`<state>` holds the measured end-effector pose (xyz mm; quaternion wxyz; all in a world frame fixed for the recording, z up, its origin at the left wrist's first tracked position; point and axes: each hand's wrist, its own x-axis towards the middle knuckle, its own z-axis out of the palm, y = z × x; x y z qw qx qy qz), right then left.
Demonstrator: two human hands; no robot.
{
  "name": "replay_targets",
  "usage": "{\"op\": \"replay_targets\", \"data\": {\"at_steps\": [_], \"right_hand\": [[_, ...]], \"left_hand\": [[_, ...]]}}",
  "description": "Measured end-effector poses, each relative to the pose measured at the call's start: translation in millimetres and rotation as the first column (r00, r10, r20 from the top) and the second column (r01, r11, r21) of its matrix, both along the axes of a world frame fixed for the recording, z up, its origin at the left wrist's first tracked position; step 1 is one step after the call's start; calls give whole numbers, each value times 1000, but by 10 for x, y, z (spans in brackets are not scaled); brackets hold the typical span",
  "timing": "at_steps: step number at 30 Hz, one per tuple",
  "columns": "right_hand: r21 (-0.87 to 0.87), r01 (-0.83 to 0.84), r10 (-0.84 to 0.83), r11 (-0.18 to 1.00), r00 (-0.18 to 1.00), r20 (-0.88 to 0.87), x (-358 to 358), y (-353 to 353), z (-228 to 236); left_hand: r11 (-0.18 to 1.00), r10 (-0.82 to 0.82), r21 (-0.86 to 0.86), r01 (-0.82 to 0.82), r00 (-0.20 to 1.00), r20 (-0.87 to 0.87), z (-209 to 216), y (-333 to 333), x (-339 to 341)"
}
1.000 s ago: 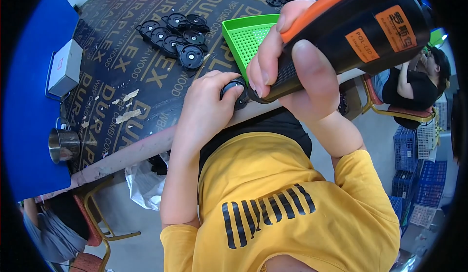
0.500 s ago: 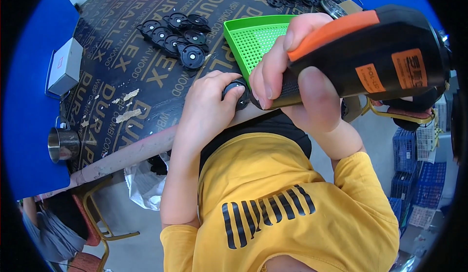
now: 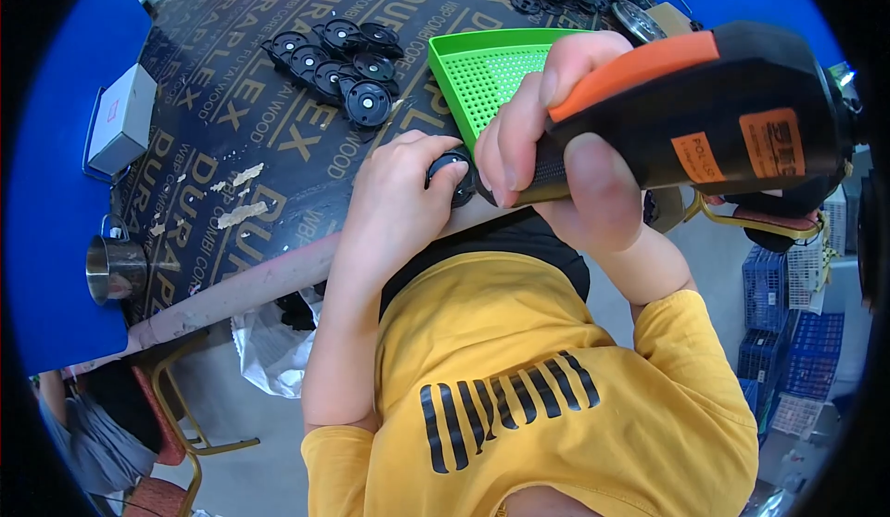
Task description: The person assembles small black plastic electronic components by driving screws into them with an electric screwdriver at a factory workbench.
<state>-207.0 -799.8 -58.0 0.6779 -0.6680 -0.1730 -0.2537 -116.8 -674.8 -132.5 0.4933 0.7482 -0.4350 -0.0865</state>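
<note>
Pinching a black round plastic disc (image 3: 442, 162) between thumb and forefinger, the left hand (image 3: 399, 178) held it at the near edge of the black printed tabletop (image 3: 306, 169), much as it had 1 second before. Meanwhile the right hand (image 3: 589, 206), closed around the grip of a black-and-orange power tool (image 3: 732, 100), had swung the body lower and rightward, uncovering more of the green perforated plastic tray (image 3: 451, 90). With that pinch unchanged, work seemingly remained on this 1 disc, though whether the tool touched it could not be told.
</note>
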Motion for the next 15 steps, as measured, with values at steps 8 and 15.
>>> {"op": "replay_targets", "data": {"at_steps": [8, 15], "right_hand": [[45, -15, 14, 999, 1000, 14, 27, 37, -67], [87, -10, 7, 996, 999, 31, 53, 32, -133]], "left_hand": [[1000, 11, 19, -11, 1000, 12, 26, 12, -19], [999, 36, 26, -36, 999, 9, 50, -21, -20]]}}
